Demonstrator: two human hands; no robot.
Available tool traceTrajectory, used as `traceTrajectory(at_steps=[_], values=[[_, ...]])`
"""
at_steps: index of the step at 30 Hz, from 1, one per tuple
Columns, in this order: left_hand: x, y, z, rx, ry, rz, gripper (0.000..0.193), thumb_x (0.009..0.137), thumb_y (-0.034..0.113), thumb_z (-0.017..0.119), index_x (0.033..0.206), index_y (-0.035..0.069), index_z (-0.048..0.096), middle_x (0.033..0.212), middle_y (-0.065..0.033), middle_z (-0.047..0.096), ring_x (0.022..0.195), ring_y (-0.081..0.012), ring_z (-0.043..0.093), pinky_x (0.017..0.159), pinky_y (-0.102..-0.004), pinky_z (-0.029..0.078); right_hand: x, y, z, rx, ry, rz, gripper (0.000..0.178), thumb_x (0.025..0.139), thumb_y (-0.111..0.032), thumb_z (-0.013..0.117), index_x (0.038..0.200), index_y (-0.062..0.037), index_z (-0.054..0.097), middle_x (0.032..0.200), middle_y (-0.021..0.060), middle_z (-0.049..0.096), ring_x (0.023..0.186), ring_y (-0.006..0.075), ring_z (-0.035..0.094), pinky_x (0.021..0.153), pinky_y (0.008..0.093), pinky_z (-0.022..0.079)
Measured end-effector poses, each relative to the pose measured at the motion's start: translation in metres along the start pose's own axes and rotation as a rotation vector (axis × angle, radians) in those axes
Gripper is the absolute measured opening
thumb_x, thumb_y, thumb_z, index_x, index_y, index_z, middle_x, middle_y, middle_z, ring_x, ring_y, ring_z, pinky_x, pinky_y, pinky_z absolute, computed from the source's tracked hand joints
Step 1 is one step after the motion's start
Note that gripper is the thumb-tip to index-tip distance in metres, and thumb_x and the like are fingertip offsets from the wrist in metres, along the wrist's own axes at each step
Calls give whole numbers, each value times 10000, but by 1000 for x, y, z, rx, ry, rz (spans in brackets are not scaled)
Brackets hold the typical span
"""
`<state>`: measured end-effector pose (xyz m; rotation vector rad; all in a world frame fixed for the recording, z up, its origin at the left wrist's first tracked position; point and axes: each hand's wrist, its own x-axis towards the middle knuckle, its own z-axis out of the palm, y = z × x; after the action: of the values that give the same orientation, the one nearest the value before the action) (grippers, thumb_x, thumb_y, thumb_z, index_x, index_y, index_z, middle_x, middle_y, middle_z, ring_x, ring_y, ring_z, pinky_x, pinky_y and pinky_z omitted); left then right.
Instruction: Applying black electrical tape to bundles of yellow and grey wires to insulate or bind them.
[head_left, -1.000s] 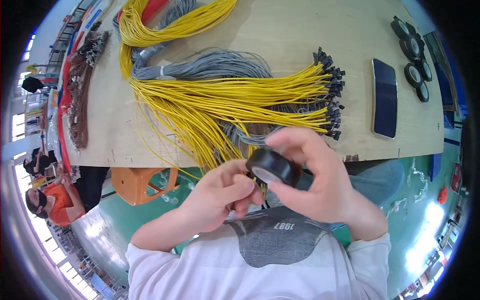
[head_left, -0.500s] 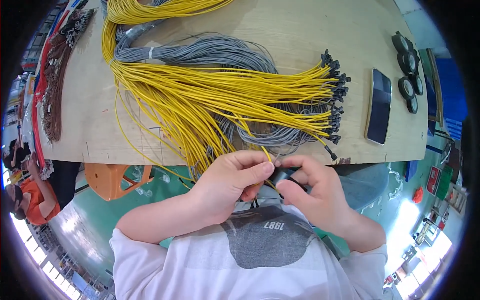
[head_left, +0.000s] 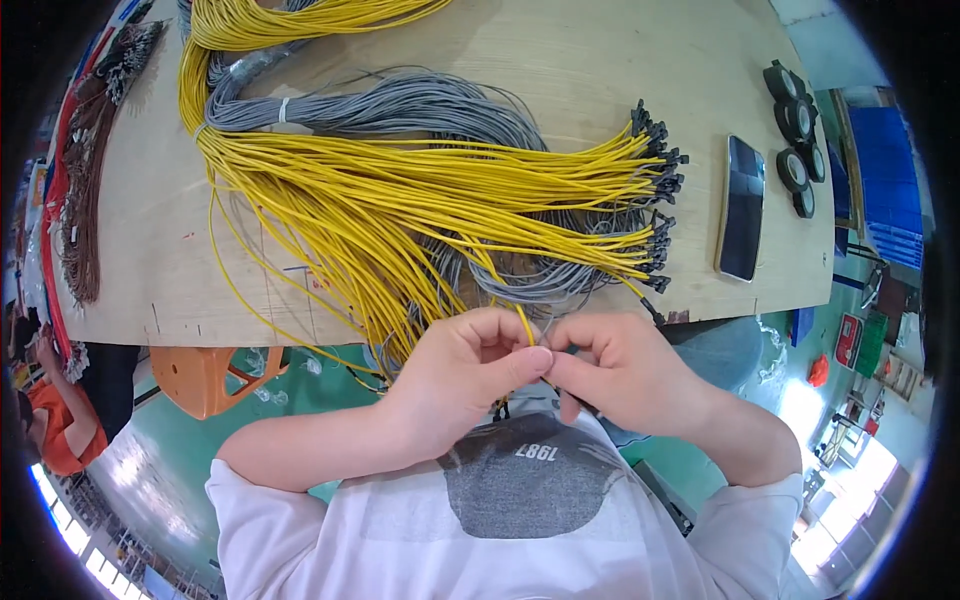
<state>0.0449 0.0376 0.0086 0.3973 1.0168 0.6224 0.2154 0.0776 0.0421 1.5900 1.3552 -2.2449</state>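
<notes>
My left hand (head_left: 450, 372) is closed in a pinch on a yellow cable (head_left: 525, 324) near the table's front edge. Thumb to thumb with it, my right hand (head_left: 632, 368) is also closed; a dark edge shows beneath its fingers, the little that is visible of a roll of black tape. The cable's end lies hidden behind the fingers. Just beyond both hands spreads a thick bundle of yellow cables (head_left: 400, 190), with black connectors (head_left: 660, 165) at its right end. Grey cables (head_left: 390, 105) run behind and under the yellow ones, tied with a white band.
On the table's right lie a phone (head_left: 741, 208) and several rolls of black tape (head_left: 793, 170). Brown cables (head_left: 85, 190) hang along the left side. Below the front edge stands an orange stool (head_left: 195, 380). A person in orange (head_left: 65, 425) is at far left.
My hands have drawn together, thumbs now meeting. The black roll that showed between them is now mostly covered by my right hand. The whole view has shifted slightly.
</notes>
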Motion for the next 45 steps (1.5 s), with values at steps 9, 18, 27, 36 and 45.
traceTrajectory(at_steps=[9, 18, 27, 36, 45], values=[[-2, -4, -7, 240, -63, 45, 161, 915, 139, 500, 810, 31, 444, 615, 16, 456, 544, -38, 416, 457, -212, 353, -1, 13, 1, -352, 129, -339, 174, 860, -194, 546, 816, -31, 588, 562, 51, 566, 498, 102, 557, 470, 259, 412], [-8, -2, -5, 145, -171, -139, 158, 908, 181, 513, 850, 34, 506, 617, 29, 457, 504, -36, 395, 423, -199, 317, -36, 23, -12, -145, 72, -49, 156, 849, -163, 560, 769, -30, 578, 566, 30, 572, 486, 72, 546, 448, 225, 420], [-19, 21, -19, 1051, 180, 580, 94, 776, 67, 638, 795, -12, 591, 697, -94, 573, 579, -181, 546, 531, -282, 439, -53, 75, -28, -138, 806, -597, 137, 756, 14, 654, 845, 37, 553, 694, 59, 558, 574, 63, 512, 497, 197, 416], [-20, 23, -33, 2199, 281, 888, 113, 767, 103, 573, 841, 43, 512, 647, -34, 490, 543, -168, 539, 472, -294, 437, -27, 87, -13, -549, 978, -791, 376, 644, -152, 759, 956, -56, 574, 796, 54, 583, 707, 267, 521, 682, 369, 387], [-9, 18, 0, 2039, 11, 1094, 392, 653, 291, 682, 934, 43, 569, 847, -71, 507, 791, -226, 516, 656, -352, 442, -1, 88, -13, -654, 1081, -911, 271, 696, -89, 685, 940, -81, 567, 733, 46, 576, 679, 230, 549, 683, 351, 387]])
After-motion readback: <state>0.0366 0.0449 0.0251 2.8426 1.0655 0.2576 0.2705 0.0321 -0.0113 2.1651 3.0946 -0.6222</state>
